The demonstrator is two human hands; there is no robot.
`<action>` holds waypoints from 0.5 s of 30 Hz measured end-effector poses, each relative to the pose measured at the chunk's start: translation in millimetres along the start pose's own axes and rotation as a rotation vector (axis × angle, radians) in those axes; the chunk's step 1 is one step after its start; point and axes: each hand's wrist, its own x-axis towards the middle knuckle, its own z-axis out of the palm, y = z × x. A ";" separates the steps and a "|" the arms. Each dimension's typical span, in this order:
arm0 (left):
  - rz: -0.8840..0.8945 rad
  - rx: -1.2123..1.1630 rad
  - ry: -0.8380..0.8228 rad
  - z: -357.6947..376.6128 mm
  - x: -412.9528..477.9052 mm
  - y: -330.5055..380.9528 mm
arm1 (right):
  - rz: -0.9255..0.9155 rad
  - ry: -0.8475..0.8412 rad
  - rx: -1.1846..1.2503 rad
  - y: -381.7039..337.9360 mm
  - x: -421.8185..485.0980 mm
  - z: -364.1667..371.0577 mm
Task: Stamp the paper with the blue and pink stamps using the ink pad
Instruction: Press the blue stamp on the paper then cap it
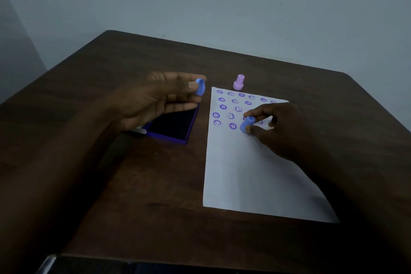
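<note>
A white paper (249, 173) lies on the dark wooden table, with rows of purple flower and smiley prints across its top. My right hand (282, 127) pinches the blue stamp (246, 124), tilted, its base on the paper beside the lowest prints. My left hand (155, 98) is raised above the open ink pad (175, 124) and holds a small blue cap (200, 87) between thumb and fingers. The pink stamp (238, 82) stands upright just beyond the paper's top edge.
The table (133, 184) has a near edge at the bottom and a far edge against a plain grey wall. A small white object (140, 130) lies at the ink pad's left side, partly hidden by my left hand.
</note>
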 end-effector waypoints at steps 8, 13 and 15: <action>0.032 0.029 -0.140 20.1 -7.0 10.8 | -0.013 0.018 0.002 0.6 -1.1 1.0; 0.015 0.018 -0.110 12.3 0.9 3.1 | -0.024 0.014 0.005 1.8 0.1 0.4; 0.002 0.019 -0.102 9.0 3.7 1.2 | -0.037 0.014 -0.004 2.1 0.6 0.5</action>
